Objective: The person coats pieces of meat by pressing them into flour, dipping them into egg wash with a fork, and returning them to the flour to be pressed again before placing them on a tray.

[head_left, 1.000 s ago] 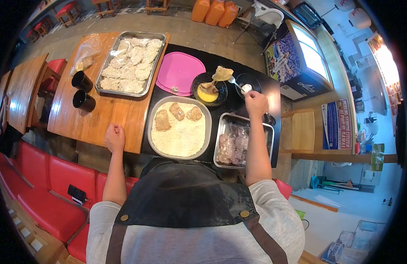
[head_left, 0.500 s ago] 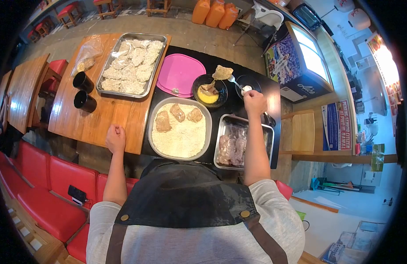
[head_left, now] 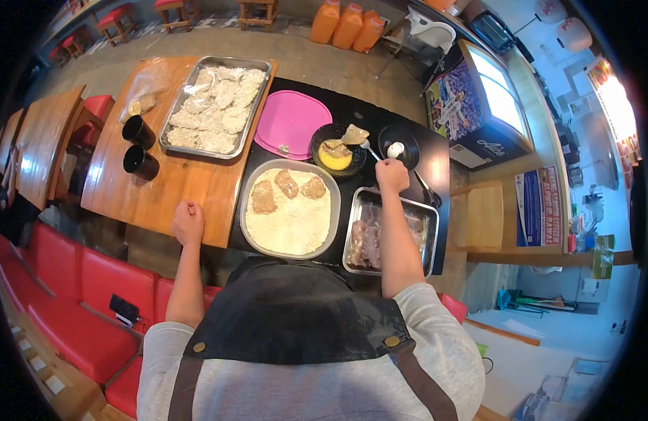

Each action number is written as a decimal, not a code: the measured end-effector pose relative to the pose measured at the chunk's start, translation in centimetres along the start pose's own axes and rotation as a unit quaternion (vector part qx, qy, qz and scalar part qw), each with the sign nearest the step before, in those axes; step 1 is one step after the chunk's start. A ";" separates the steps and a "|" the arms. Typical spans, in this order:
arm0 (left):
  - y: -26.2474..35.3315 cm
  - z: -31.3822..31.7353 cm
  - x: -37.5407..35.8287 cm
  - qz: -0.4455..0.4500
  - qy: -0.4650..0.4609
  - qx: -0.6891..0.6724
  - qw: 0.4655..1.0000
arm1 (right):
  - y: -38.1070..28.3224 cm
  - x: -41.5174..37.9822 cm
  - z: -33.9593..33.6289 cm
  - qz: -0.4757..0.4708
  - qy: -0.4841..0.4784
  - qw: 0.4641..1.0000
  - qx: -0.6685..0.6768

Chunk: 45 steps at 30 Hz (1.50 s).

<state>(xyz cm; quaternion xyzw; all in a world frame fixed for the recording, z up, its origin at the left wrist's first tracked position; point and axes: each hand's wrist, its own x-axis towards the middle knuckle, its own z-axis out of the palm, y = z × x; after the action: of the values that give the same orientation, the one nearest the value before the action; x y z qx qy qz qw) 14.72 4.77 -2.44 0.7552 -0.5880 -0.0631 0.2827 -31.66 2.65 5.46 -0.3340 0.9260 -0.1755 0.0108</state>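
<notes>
My right hand (head_left: 393,175) is closed round the handle of a fork (head_left: 367,146). On its tines sits a wet, battered piece of meat (head_left: 355,134), at the right rim of a dark bowl (head_left: 358,165). Yellow egg mixture (head_left: 332,159) and another piece of meat are in that bowl. Closed in a loose fist, my left hand (head_left: 189,223) rests by the front edge of the wooden table (head_left: 156,203) with nothing seen in it. Between my hands stands a tub of pale crumbs (head_left: 289,228) with three coated pieces (head_left: 287,184) on top.
A metal tray (head_left: 351,238) of raw meat lies under my right forearm. Behind the tub are a pink lid (head_left: 293,123) and a large tray of breaded pieces (head_left: 215,105). Two black cups (head_left: 139,163) stand at left. A black dish (head_left: 406,135) holds something white.
My right hand has moved left and nearer to me with the fork. The meat on it has come closer to the bowl's rim. My left hand stays closed at the table edge.
</notes>
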 end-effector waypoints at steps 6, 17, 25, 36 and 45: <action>-0.3 0.3 0.0 -0.009 -0.002 -0.022 1.000 | 0.7 -0.6 -2.2 0.016 0.024 0.999 0.028; -0.7 0.7 -0.1 0.005 -0.001 -0.021 1.000 | 2.9 -2.5 -2.4 0.035 -0.082 0.990 0.111; -1.3 0.8 0.1 0.030 -0.006 -0.005 1.000 | 2.4 -10.1 -7.1 -0.111 -0.178 0.973 0.100; -1.2 0.5 -0.1 0.056 0.028 0.009 0.998 | 0.2 -17.8 -5.4 -0.437 -0.014 0.897 -0.058; -1.4 0.8 0.0 0.029 0.002 -0.028 0.999 | 0.2 -16.5 -7.3 -0.415 0.048 0.902 -0.107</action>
<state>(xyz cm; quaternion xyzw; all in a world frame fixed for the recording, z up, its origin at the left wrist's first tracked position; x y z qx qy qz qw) 15.56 4.69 -3.77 0.7298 -0.6070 -0.0701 0.3066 -19.97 15.33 10.67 -0.6785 0.7160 -0.0795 -0.1436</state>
